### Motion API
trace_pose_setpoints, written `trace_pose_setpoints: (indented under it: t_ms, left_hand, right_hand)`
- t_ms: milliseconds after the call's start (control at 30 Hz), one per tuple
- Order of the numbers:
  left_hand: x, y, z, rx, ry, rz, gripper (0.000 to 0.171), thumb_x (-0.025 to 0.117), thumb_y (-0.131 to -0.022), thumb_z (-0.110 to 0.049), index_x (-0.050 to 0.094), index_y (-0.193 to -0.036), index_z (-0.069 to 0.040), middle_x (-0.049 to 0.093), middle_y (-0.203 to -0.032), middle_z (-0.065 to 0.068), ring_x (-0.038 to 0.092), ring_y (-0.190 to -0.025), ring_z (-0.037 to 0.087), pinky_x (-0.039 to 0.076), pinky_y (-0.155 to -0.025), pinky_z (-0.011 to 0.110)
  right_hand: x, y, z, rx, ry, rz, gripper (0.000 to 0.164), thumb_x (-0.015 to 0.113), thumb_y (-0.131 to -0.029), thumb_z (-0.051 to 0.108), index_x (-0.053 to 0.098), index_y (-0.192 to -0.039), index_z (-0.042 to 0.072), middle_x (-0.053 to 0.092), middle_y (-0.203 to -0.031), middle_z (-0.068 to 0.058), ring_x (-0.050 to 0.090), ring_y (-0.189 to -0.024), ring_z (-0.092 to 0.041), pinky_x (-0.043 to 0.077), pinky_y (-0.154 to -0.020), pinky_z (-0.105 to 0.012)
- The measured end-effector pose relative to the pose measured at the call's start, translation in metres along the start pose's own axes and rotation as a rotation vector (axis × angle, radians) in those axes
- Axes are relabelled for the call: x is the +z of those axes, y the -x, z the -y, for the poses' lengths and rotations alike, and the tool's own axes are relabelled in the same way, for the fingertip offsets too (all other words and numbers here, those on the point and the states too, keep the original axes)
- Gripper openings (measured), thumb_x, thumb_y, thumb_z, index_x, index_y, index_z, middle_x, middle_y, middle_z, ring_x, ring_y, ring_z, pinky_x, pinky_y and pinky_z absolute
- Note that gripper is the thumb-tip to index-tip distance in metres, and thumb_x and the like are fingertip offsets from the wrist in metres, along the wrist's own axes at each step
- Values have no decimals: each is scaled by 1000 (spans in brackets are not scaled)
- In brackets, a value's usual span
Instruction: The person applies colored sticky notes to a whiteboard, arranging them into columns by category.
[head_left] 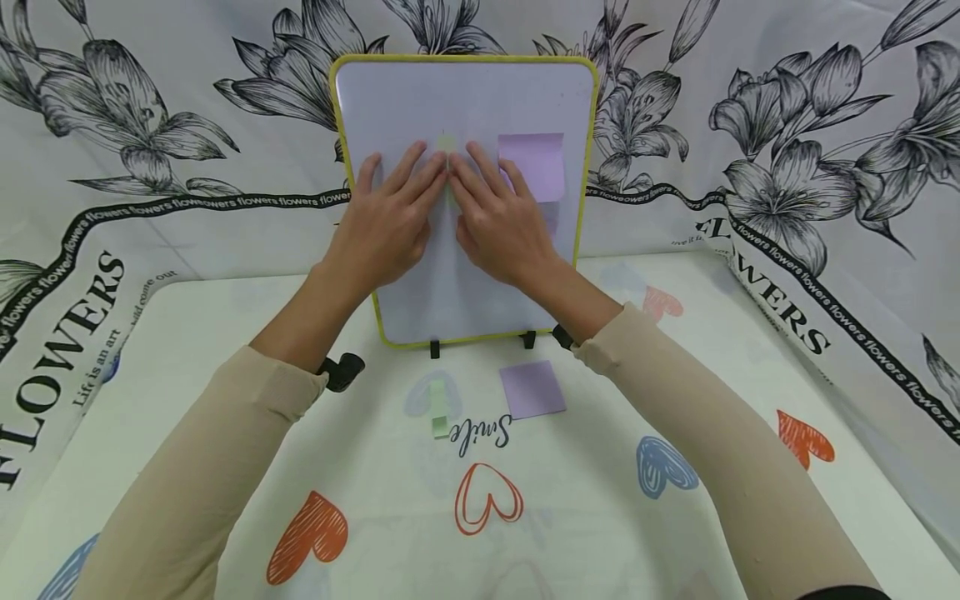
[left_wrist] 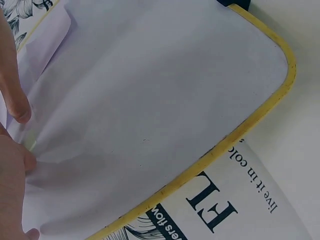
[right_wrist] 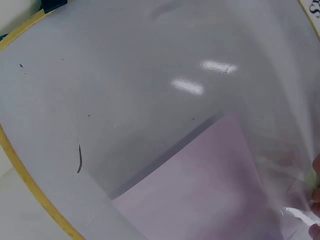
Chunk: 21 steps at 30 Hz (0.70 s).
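A whiteboard [head_left: 465, 100] with a yellow rim stands upright on the table. My left hand [head_left: 388, 218] and right hand [head_left: 504, 218] lie on it side by side, fingers extended upward. Their index fingertips meet over a narrow pale green paper strip [head_left: 447, 143], pressing it to the board; the hands hide part of it. Just right of the strip, a purple sticky note [head_left: 542, 162] is stuck to the board, overlapped by a right fingertip. In the right wrist view this purple note [right_wrist: 200, 190] stands out from the board at one edge.
On the table in front of the board lie a second purple sticky note [head_left: 532, 389] and a small green paper strip [head_left: 438, 404]. Small black feet [head_left: 435, 349] support the board's lower edge. A flower-printed cloth [head_left: 180, 117] hangs behind.
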<state>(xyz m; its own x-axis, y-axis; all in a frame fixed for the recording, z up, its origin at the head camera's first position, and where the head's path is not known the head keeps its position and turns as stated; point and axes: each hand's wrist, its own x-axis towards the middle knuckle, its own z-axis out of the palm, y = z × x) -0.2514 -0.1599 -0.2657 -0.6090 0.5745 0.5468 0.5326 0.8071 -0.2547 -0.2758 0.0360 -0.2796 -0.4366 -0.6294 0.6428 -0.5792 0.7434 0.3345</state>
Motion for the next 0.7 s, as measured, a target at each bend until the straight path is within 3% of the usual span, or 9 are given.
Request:
trace_pose_setpoints:
  t_ms: [233, 367, 500, 700]
  left_hand:
    - [-2, 6, -2, -9, 11, -10, 51, 49, -99, -14, 45, -148, -3, 39, -156, 10, 23, -150, 26, 23, -113, 62]
    - [-4, 18, -1, -12, 42, -43, 50, 48, -99, -15, 47, -147, -2, 40, -156, 10, 24, -150, 25, 25, -112, 62]
    - [-7, 36, -3, 2, 91, -14, 51, 51, -98, -15, 48, -146, -1, 39, -157, 9, 25, -149, 26, 26, -110, 63]
    - [-4, 68, -11, 48, 154, 129, 55, 58, -95, -16, 46, -147, -1, 35, -159, 10, 26, -149, 28, 27, -110, 63]
  right_hand:
    - [-2, 7, 4, 2, -43, -15, 51, 57, -95, 20, 53, -143, 2, 47, -151, -12, 30, -147, -29, 26, -113, -46]
    - [-6, 20, 17, 2, -149, -8, 52, 61, -93, 23, 55, -141, 4, 50, -149, -11, 41, -141, -29, 34, -108, -47]
    - [-16, 40, 36, 1, -349, 106, 53, 64, -94, 26, 55, -142, 6, 50, -149, -11, 56, -127, -28, 43, -100, -45]
    - [-21, 76, 60, -44, -555, 311, 56, 66, -95, 28, 52, -144, 7, 46, -151, -12, 61, -120, -28, 48, -98, -43]
